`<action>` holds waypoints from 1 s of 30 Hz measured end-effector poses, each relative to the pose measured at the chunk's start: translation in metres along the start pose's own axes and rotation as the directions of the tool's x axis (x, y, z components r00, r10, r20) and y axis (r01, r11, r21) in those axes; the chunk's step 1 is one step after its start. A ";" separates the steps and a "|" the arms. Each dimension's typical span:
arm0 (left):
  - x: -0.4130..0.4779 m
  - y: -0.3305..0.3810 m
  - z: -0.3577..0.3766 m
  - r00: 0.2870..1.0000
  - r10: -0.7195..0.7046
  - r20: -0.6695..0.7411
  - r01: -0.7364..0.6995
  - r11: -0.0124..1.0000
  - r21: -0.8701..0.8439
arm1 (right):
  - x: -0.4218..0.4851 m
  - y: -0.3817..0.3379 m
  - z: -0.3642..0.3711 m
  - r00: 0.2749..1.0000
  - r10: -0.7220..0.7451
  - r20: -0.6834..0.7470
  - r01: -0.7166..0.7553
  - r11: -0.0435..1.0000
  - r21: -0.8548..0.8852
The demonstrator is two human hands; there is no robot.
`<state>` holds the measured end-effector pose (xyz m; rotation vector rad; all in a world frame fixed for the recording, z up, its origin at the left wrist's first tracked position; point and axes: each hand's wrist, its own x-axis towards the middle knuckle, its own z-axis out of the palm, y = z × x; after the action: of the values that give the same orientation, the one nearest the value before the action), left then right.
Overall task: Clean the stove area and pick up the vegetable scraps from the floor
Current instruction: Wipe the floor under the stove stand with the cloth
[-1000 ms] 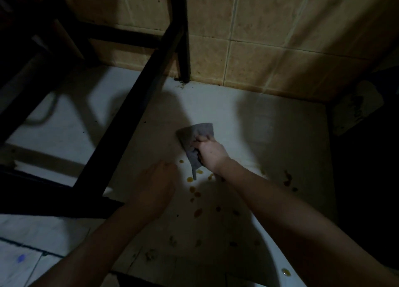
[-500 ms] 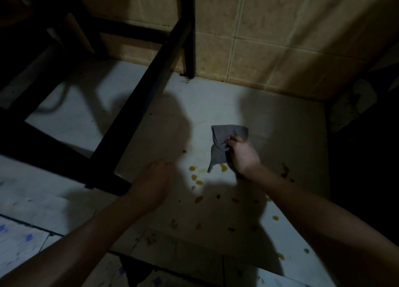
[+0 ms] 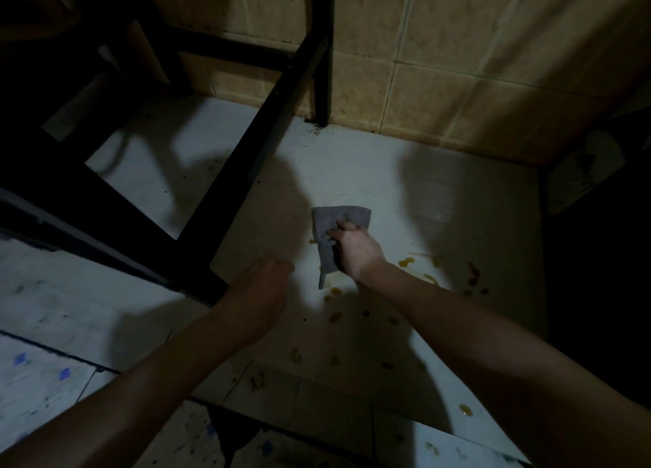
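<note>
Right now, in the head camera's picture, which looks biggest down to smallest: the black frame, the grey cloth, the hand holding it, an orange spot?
1. the black frame, by far the largest
2. the grey cloth and the right hand: about alike, and the hand hides part of the cloth, so no ranking
3. the orange spot, smallest

- Grey cloth (image 3: pixel 338 217): its middle was covered by the right hand (image 3: pixel 355 247).
- Left hand (image 3: pixel 259 298): lay deep in shadow; contact with the floor (image 3: pixel 440 192) could not be told.
- Left forearm (image 3: pixel 148 379), right forearm (image 3: pixel 493 326): cut off by the lower edge.
- Black frame (image 3: pixel 246 171): ran out past the top and left edges.
- Orange specks (image 3: pixel 405 262): too small to identify.
- Pale object (image 3: pixel 581 171), far right: mostly lost in darkness, unidentified.
</note>
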<state>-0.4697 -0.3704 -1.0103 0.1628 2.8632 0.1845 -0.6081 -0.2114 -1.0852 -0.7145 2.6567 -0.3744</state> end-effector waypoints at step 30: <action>0.047 0.068 0.005 0.985 0.147 -0.089 -0.153 0.987 -0.055 | -0.127 0.140 -0.016 0.900 0.435 -0.035 -0.422 0.888 0.180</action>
<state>-0.5073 -0.2965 -1.0174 0.3676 2.9250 0.3154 -0.5725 -0.0249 -1.0839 -0.0498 2.7098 -0.4985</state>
